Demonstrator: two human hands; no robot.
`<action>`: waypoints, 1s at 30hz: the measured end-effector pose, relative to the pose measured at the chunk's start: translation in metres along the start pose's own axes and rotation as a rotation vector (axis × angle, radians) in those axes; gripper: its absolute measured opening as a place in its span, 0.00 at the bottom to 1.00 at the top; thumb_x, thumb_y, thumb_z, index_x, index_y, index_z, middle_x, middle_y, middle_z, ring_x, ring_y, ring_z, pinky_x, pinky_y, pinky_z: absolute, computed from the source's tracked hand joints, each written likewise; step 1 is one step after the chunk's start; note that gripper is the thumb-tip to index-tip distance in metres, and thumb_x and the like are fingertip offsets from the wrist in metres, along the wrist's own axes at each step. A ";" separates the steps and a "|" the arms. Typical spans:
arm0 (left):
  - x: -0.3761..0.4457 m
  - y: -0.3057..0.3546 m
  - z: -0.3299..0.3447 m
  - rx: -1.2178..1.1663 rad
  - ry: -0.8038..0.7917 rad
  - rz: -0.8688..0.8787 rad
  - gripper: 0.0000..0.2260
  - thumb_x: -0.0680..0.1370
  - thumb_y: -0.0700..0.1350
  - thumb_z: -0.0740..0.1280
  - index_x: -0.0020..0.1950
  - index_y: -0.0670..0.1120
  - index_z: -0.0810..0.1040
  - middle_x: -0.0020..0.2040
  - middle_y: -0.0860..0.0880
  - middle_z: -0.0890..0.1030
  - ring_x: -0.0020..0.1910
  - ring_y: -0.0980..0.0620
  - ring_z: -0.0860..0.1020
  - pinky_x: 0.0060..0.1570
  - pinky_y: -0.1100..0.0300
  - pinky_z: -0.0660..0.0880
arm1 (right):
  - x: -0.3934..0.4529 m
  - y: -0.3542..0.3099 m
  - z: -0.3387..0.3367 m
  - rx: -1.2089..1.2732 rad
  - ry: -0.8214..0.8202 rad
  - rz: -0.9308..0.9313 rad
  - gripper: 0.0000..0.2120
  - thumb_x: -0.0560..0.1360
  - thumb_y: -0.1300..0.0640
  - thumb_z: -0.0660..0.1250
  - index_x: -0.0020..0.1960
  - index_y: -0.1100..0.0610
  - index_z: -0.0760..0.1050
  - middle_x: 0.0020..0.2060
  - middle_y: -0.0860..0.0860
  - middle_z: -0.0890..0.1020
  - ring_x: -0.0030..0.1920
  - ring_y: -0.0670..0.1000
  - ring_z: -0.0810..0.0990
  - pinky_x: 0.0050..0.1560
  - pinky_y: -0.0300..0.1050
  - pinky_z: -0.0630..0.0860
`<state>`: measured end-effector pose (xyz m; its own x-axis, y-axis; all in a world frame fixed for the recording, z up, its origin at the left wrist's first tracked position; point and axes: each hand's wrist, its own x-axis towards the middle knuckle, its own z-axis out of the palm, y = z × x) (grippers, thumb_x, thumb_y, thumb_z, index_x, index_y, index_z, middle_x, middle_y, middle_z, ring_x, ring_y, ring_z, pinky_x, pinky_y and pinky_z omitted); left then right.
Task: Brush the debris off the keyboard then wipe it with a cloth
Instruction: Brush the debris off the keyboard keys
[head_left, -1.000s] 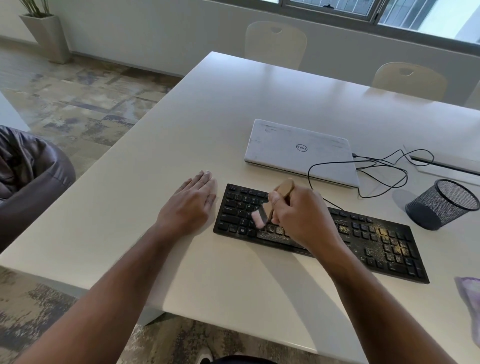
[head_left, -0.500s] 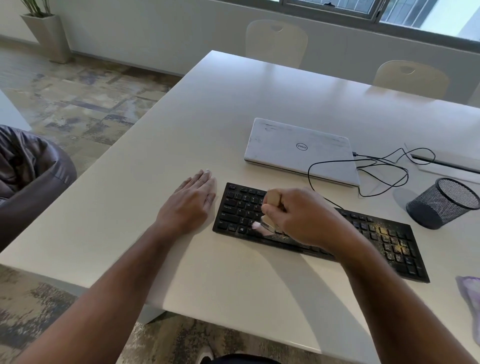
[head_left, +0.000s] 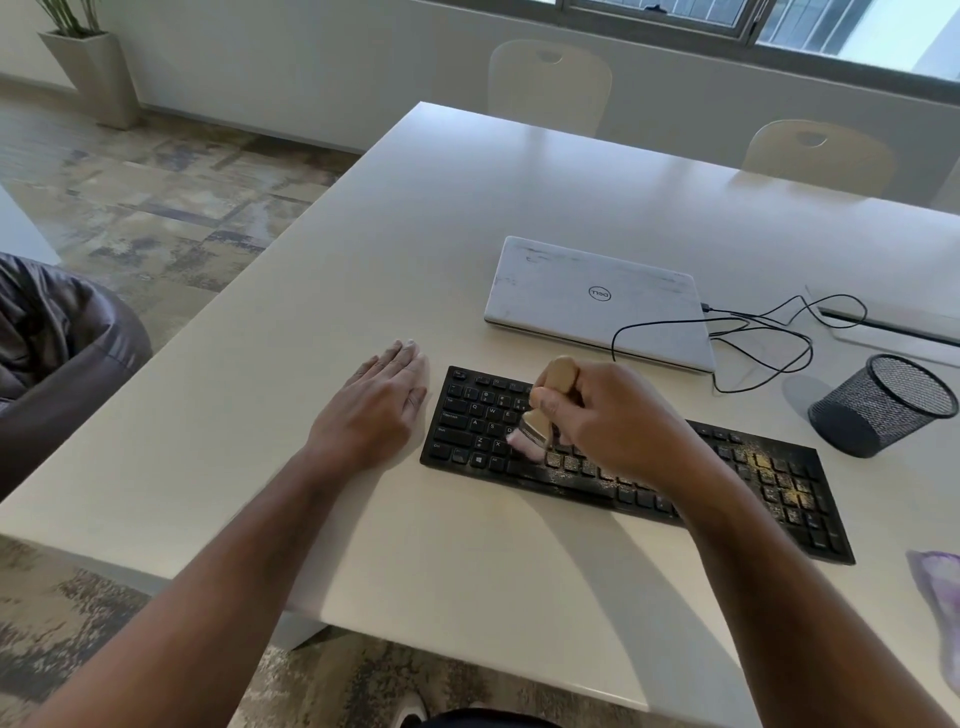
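The right hand (head_left: 618, 421) is gripping the brush (head_left: 543, 415) by its wooden handle, fingers curled round it, and is now holding it more upright than half a second ago, the handle tip showing again above the knuckles. The pink bristles are touching the keyboard's (head_left: 639, 462) left-middle keys. The keyboard is lying where it was, in front of the laptop (head_left: 592, 301). Debris (head_left: 769, 473) is still lying on its middle and right keys. The left hand (head_left: 374, 410) is staying flat, fingers straight, just left of the keyboard. The cloth (head_left: 940, 587) is lying right of the keyboard.
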<state>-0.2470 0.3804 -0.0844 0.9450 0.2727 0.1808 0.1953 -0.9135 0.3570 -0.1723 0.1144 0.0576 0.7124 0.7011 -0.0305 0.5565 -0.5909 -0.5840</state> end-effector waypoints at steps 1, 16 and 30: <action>0.000 0.001 0.000 -0.001 0.004 -0.001 0.24 0.86 0.50 0.53 0.82 0.46 0.59 0.83 0.51 0.56 0.81 0.59 0.49 0.80 0.59 0.47 | -0.001 -0.003 0.000 0.013 0.014 -0.016 0.11 0.84 0.54 0.67 0.45 0.57 0.80 0.31 0.48 0.81 0.29 0.39 0.76 0.33 0.35 0.69; 0.000 0.000 0.000 0.001 0.004 0.005 0.24 0.86 0.50 0.53 0.82 0.46 0.59 0.83 0.51 0.56 0.81 0.58 0.49 0.80 0.59 0.47 | -0.012 -0.002 0.020 0.013 0.187 0.125 0.15 0.82 0.56 0.65 0.40 0.64 0.80 0.28 0.55 0.83 0.30 0.56 0.83 0.36 0.53 0.81; 0.000 0.000 0.000 0.002 -0.008 -0.002 0.26 0.85 0.53 0.49 0.82 0.46 0.59 0.83 0.51 0.56 0.81 0.59 0.49 0.80 0.58 0.47 | -0.015 -0.009 0.026 0.126 0.236 0.123 0.15 0.85 0.54 0.65 0.44 0.62 0.80 0.28 0.45 0.84 0.33 0.57 0.84 0.40 0.55 0.82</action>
<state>-0.2466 0.3808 -0.0845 0.9466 0.2724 0.1725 0.1980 -0.9134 0.3556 -0.1994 0.1197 0.0421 0.8591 0.5065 0.0739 0.4133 -0.6011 -0.6840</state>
